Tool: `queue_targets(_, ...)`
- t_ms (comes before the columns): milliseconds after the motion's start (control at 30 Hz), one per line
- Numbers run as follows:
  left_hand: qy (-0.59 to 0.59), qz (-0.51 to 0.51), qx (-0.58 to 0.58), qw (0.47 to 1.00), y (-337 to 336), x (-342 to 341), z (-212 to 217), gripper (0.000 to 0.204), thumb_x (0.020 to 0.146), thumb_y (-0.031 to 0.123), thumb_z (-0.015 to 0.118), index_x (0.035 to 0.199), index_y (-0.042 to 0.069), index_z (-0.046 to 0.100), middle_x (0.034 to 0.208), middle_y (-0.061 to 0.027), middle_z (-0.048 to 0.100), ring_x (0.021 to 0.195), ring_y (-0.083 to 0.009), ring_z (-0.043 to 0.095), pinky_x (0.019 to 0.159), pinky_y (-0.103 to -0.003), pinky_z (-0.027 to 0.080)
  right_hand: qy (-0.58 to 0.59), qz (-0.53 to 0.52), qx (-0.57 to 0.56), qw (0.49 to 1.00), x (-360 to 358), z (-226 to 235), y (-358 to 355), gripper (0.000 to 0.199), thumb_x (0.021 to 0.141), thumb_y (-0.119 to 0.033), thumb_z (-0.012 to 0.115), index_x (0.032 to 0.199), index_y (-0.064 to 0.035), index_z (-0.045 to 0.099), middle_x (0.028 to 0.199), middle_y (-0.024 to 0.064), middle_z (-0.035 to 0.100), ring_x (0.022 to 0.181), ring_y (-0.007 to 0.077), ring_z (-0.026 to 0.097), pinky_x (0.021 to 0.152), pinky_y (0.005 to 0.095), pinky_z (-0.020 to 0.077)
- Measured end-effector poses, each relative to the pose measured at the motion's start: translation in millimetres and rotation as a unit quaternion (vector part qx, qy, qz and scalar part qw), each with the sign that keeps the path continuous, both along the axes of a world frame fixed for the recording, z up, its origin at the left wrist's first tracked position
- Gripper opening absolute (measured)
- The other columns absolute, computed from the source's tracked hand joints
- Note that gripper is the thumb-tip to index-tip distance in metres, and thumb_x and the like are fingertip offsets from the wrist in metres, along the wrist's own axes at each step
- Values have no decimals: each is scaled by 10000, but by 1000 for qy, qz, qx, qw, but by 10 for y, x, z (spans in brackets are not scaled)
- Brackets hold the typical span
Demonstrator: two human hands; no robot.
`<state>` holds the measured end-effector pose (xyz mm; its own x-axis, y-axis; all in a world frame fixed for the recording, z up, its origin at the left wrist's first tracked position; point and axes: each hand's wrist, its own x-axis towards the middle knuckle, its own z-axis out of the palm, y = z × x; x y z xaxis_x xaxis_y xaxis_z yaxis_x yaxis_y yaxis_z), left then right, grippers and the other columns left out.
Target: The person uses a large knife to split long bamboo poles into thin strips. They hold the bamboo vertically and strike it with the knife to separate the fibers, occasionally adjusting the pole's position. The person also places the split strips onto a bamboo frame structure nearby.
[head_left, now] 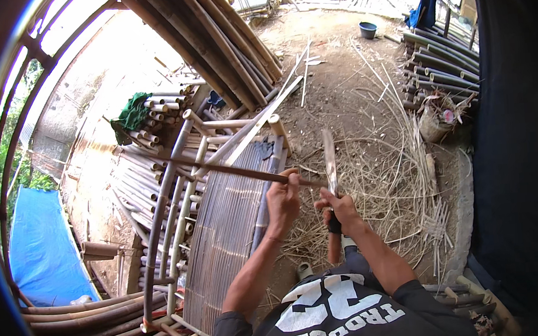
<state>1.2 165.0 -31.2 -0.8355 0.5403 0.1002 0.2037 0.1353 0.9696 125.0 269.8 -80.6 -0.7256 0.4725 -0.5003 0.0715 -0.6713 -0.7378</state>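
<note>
Black shirt (430, 325) cloth is closest. Past it, my right grip (343, 214) holds a knife (332, 175) tight, its blade (328, 146) pointing away. My left grip (283, 203) pinches a long brown strip (238, 169). It lies crosswise: most of it runs out to my left, and its short right end comes near the blade, but I can't tell if they touch. Far off sits a dark tub (368, 31).
</note>
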Motion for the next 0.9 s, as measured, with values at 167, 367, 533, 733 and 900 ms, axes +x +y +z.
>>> queue_targets(167, -147, -28, 87, 985, 100, 558, 144, 367, 1008, 251, 506, 1218, -40, 578, 1087, -88, 666, 908, -98, 584, 790, -254, 488, 124, -195, -69, 970, -172, 141, 134, 269, 925, -312, 647, 892, -60, 559, 662, 40, 562, 460, 103, 515, 420, 258, 462)
queue_targets(367, 280, -221, -155, 921, -622, 728, 813, 533, 871, 263, 675, 1295, -24, 527, 1380, -213, 460, 1286, -326, 460, 1048, -453, 391, 80, -170, 147, 971, -16, 305, 843, 236, 881, -265, 711, 815, -77, 586, 644, 5, 550, 480, 93, 519, 450, 254, 483)
queue_targets(533, -301, -353, -115, 879, -959, 125, 170, 435, 965, 257, 588, 1298, -15, 526, 935, -91, 656, 874, -180, 660, 800, -335, 544, 89, -101, 265, 955, -23, 716, 1366, 276, 901, -342, 673, 805, -98, 587, 610, -15, 540, 475, 83, 524, 416, 240, 431)
queue_targets(733, -336, -248, -20, 908, -567, 460, 87, 344, 973, 213, 586, 1241, -1, 605, 774, 24, 599, 580, -32, 522, 500, -179, 423, -175, 66, 633, 751, 240, 821, 1153, 594, 925, -671, 386, 836, -99, 515, 583, 2, 473, 415, 111, 442, 348, 304, 410)
queue_targets(900, -229, -151, -28, 961, -266, 550, 47, 285, 986, 174, 538, 1177, -13, 637, 741, 38, 558, 625, -31, 448, 525, -208, 365, -115, 104, 797, 584, 494, 449, 481, 622, 931, -654, 395, 785, -60, 509, 592, 65, 541, 454, 176, 561, 395, 341, 492)
